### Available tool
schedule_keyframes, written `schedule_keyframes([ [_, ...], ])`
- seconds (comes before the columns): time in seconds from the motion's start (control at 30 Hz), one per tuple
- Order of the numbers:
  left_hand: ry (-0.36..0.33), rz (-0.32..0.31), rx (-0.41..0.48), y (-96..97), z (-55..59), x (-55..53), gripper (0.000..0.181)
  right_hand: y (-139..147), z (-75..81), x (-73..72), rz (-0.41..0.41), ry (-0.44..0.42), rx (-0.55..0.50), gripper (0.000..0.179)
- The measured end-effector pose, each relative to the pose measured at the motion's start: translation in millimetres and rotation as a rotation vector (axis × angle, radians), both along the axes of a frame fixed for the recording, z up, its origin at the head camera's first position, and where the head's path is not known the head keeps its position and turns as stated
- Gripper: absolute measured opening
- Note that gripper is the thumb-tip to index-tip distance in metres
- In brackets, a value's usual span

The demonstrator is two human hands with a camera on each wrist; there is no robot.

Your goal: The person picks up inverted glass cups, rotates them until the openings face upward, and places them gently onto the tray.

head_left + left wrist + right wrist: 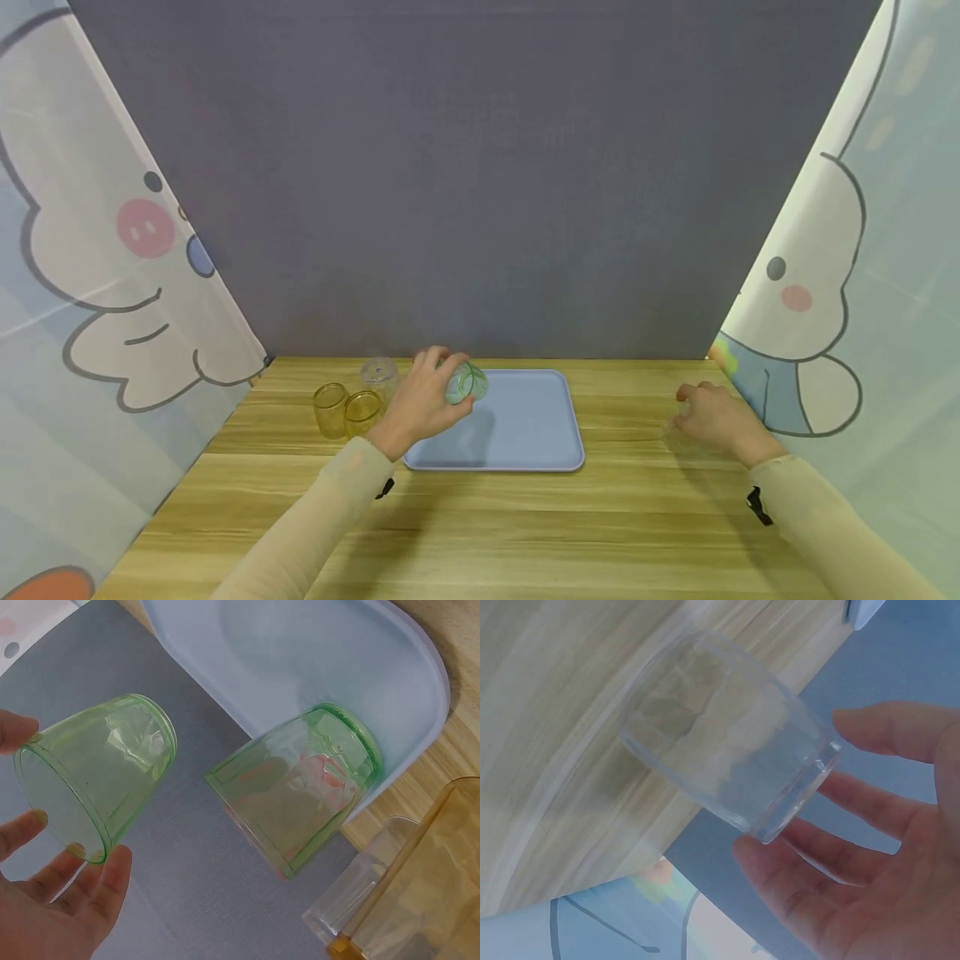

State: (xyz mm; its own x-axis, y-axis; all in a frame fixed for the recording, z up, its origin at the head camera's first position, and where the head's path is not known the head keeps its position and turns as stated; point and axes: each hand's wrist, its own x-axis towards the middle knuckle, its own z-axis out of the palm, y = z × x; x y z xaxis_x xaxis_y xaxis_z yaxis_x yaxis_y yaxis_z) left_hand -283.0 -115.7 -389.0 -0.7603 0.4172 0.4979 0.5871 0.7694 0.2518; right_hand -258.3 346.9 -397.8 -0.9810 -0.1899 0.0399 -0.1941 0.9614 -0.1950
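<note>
Fingertips and thumb of my left hand (423,396) grip a green-tinted glass (97,772) near its rim, over the left part of the light blue tray (532,425). The held glass is tilted, its base pointing towards the tray. A second green glass (300,787) stands upright at the tray's corner in the left wrist view; the hand largely hides it in the head view. Far to the right, my right hand (712,414) holds a clear glass (727,735) by its thick base, thumb on one side and fingers on the other. That glass's rim faces the wooden table.
Left of the tray, two amber glasses (330,410) and a clear glass (380,372) stand close together near my left forearm. A grey wall (480,183) rises behind the table (525,533), with printed curtains (862,333) on either side.
</note>
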Motion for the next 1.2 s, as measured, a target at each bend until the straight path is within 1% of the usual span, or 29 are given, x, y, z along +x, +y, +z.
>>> schedule_keyframes([
  [0.23,-0.031,0.018,-0.019,-0.2,2.0,-0.9,0.057,-1,2.6,-1.9,0.012,-0.039,0.002,0.044],
  [0.53,-0.047,0.008,-0.029,0.6,2.4,-4.9,0.057,-2,4.4,-2.6,-0.002,-0.093,0.017,0.045],
  [0.87,-0.056,0.024,-0.030,5.3,6.2,-8.5,0.055,-4,6.6,-3.8,0.004,-0.068,0.025,0.042],
  [1.07,-0.058,0.037,-0.039,8.3,6.6,-13.2,0.055,-4,4.2,-4.9,0.008,-0.056,0.024,0.043],
  [1.2,-0.072,0.033,-0.049,9.9,8.0,-16.6,0.055,-2,1.6,-6.3,0.006,-0.045,0.025,0.043],
])
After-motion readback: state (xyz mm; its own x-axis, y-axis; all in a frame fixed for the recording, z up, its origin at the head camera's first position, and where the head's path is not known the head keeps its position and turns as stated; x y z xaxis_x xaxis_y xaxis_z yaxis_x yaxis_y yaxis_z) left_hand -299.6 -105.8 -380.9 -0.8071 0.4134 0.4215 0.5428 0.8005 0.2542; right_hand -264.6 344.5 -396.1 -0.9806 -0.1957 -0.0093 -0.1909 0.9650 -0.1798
